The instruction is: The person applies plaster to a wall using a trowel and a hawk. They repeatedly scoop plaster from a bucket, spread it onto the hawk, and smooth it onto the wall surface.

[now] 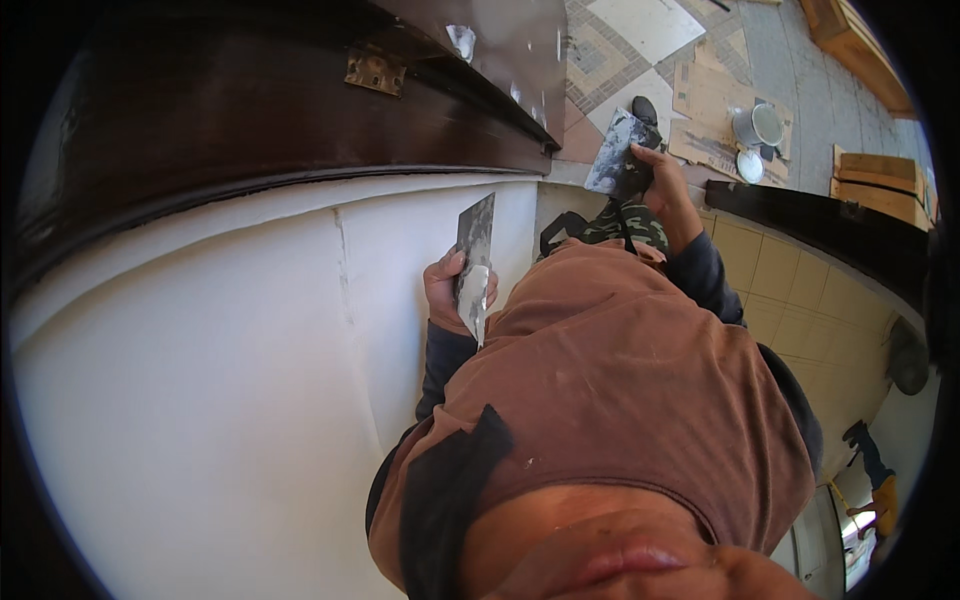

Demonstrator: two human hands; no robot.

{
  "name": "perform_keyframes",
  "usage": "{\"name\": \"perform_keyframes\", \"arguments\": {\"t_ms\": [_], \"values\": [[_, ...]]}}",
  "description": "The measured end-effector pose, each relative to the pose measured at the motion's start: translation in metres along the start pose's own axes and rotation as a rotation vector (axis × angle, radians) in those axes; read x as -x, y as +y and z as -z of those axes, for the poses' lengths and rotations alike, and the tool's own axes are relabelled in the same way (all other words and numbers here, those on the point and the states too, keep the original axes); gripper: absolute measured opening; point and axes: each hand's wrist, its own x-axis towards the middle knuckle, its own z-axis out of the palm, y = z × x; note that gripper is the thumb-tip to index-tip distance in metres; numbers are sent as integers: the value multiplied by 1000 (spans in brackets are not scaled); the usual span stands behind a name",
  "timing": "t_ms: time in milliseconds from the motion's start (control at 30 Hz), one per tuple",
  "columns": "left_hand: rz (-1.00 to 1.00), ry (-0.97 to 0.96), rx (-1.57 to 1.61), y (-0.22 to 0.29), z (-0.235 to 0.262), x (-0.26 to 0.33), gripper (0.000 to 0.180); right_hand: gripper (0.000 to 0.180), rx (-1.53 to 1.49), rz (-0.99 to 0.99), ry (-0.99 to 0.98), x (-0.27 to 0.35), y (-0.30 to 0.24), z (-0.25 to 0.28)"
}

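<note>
My left hand (447,288) grips a wide metal putty blade (475,262) smeared with grey-white filler, held edge-on against the white plastered wall (230,400). My right hand (668,190) holds a second flat metal blade (617,152) with a dark handle, raised away from the wall above the floor. A thin vertical crack line (343,265) runs down the wall left of the left hand. My brown sweatshirt (620,390) fills the lower middle of the view.
A dark brown wooden door frame (280,110) with a brass hinge (375,70) borders the wall. On the floor lie cardboard sheets (715,100), a metal tin with its lid (758,128) and wooden boards (875,180). Yellow tiles (800,290) cover the right.
</note>
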Motion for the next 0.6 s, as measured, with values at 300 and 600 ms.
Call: {"name": "perform_keyframes", "arguments": {"t_ms": [300, 600], "values": [[19, -343, -2, 9, -9, -19, 33, 12, -75, -76, 31, -44, 17, 28], [103, -178, 158, 19, 35, -41, 27, 14, -58, 220, -16, -30, 27, 25]]}}
